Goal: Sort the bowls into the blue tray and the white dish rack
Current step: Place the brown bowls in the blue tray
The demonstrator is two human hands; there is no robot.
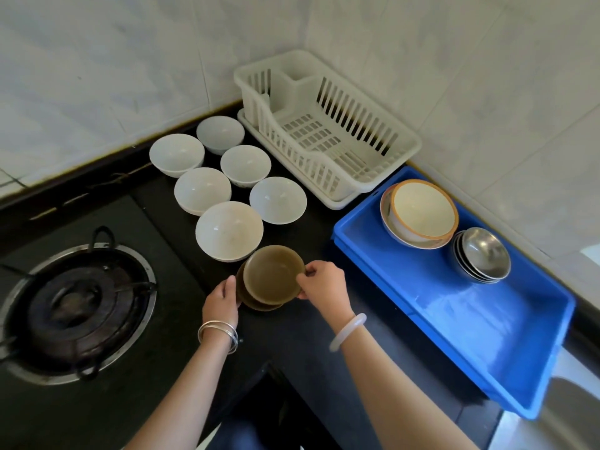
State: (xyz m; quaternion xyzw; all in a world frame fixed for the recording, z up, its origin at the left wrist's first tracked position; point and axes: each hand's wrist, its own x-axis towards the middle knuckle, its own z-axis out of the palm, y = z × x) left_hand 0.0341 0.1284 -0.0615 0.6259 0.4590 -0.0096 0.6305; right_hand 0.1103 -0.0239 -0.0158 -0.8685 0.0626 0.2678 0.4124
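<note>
A stack of brown bowls (271, 277) sits on the black counter near its front. My right hand (321, 280) pinches the right rim of the top brown bowl. My left hand (222, 298) holds the left side of the stack. Several white bowls (229, 230) stand upright in a cluster behind the stack. The white dish rack (328, 125) stands in the corner with nothing in it. The blue tray (454, 319) lies to the right; it holds stacked orange-rimmed bowls (422, 212) and stacked steel bowls (485, 254) at its far end.
A gas burner (76, 305) with a dark pan support is set into the counter at the left. Tiled walls close off the back and right. The counter's front edge drops away just below my forearms.
</note>
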